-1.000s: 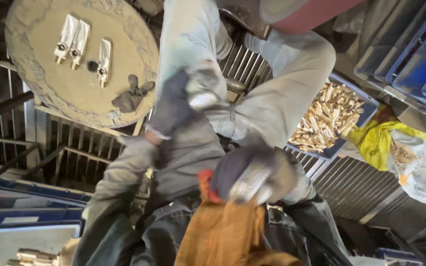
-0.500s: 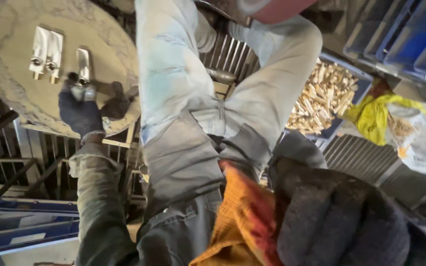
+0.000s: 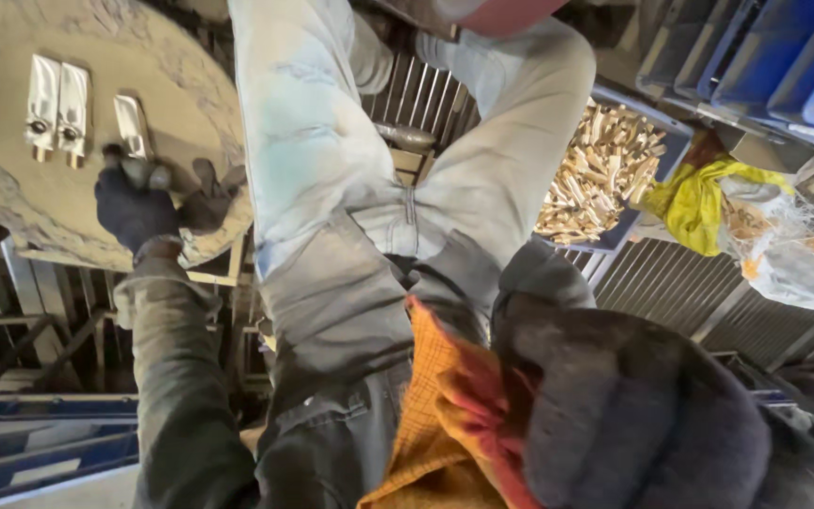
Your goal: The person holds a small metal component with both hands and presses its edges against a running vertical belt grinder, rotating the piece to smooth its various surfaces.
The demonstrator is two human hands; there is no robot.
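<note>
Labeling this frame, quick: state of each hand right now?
Left hand: gloved, fingers closed around a small metal piece on the round table.
Right hand: gloved, close to the camera, beside an orange cloth; grip cannot be told.

Blue bin of brass pieces (image 3: 605,170) — yellow cloth (image 3: 694,203), mesh bag (image 3: 793,254) beside it.

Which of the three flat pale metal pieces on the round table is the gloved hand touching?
The rightmost flat pale metal piece; the left hand grips its lower end, while the other two lie apart.
</note>
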